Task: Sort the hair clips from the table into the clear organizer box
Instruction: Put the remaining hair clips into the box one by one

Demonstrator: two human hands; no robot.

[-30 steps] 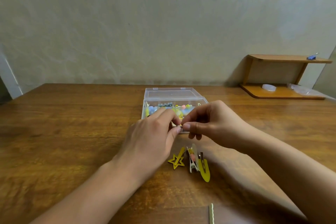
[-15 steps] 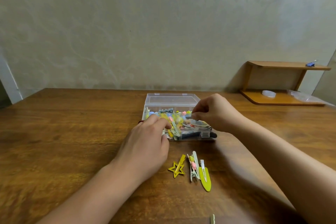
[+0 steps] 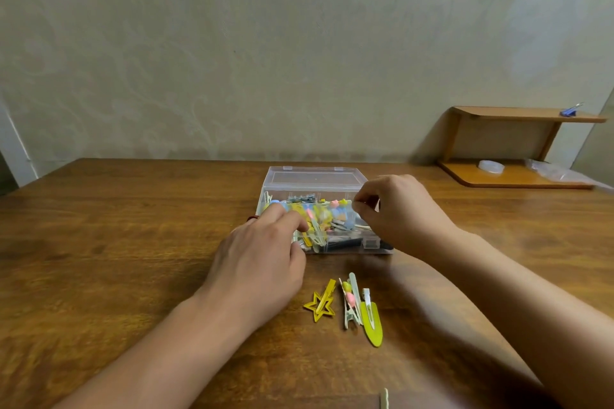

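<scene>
The clear organizer box (image 3: 312,178) stands open mid-table, its lid folded back, crammed with colourful hair clips (image 3: 332,216). My left hand (image 3: 262,252) rests on the box's front left corner, with the index finger over the contents and the thumb at the front wall. My right hand (image 3: 398,209) hovers over the box's right side, its fingertips pinching a small hair clip that they mostly hide. In front of the box lie a yellow star clip (image 3: 320,304), a white beaded clip (image 3: 349,304) and a yellow-green flat clip (image 3: 372,322).
Another pale clip (image 3: 384,398) pokes in at the bottom edge. A small wooden shelf (image 3: 518,146) sits at the back right of the wooden table (image 3: 116,242), carrying a tape roll (image 3: 491,165), a plastic bag and a blue clip. A wall rises behind the table.
Both hands held a small clip together in front of the box. My right hand then carried it over the box's right side, while my left hand moved to the box's front left corner.
</scene>
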